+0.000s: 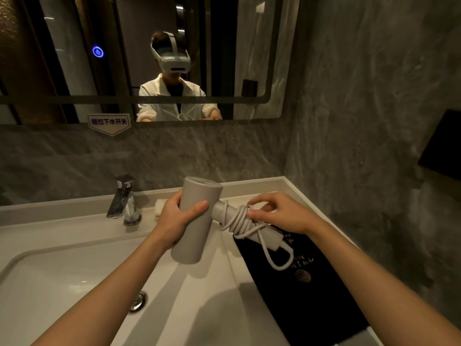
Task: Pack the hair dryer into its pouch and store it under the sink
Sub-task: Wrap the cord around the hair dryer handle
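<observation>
above the white surface beside the sink basin, the left hand wraps its grip around the hair dryer barrel while the right hand pinches the cord coiled on its handle, over the black pouch, with the chrome faucet and mirror behind.

A purple-edged sticker on the mirror's lower edge, up and left of the left hand, reads "提拉下水开关". The black pouch beneath the right hand bears gold lettering too small to read.
</observation>
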